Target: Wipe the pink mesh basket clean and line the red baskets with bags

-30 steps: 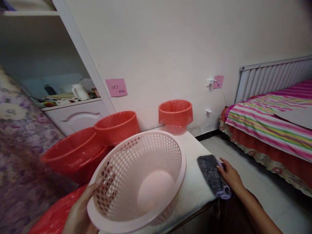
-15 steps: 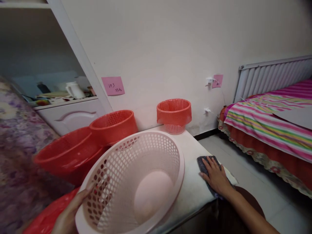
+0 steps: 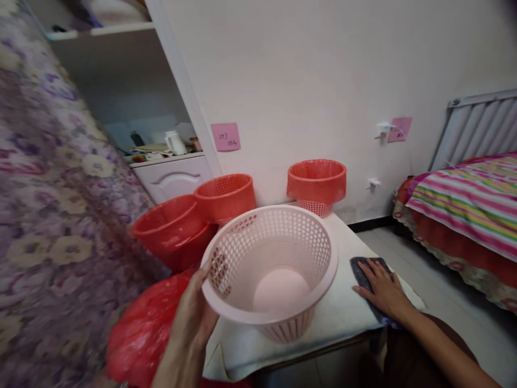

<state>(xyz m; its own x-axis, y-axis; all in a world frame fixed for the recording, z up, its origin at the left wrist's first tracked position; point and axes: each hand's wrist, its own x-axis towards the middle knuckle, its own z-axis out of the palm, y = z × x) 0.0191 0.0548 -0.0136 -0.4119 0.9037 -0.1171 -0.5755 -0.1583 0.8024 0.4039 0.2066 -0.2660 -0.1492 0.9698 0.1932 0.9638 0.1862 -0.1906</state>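
My left hand (image 3: 202, 310) grips the left rim of a pale pink plastic basket (image 3: 283, 258) with perforated sides. The basket is tilted slightly towards me over the cloth-covered table (image 3: 343, 302), and nothing lies inside it. On the table's right part, my right hand (image 3: 383, 288) lies flat with fingers spread on a folded dark grey cloth (image 3: 365, 269). Behind the pink basket, a basket lined with a red plastic bag (image 3: 317, 183) stands at the table's far end. More red-lined baskets (image 3: 224, 196) are at the back left.
A bunched red plastic bag (image 3: 149, 328) is at the lower left, beside a floral curtain (image 3: 48, 226). An open cabinet (image 3: 165, 161) holds a white jug (image 3: 175, 143). To the right is a bed (image 3: 476, 210) with striped bedding. Pink notes (image 3: 225, 137) are stuck on the wall.
The view has swung left and now shows more of the curtain. The pink basket is farther from me and less tilted, with my left hand still on its rim. My right hand stays on the cloth.
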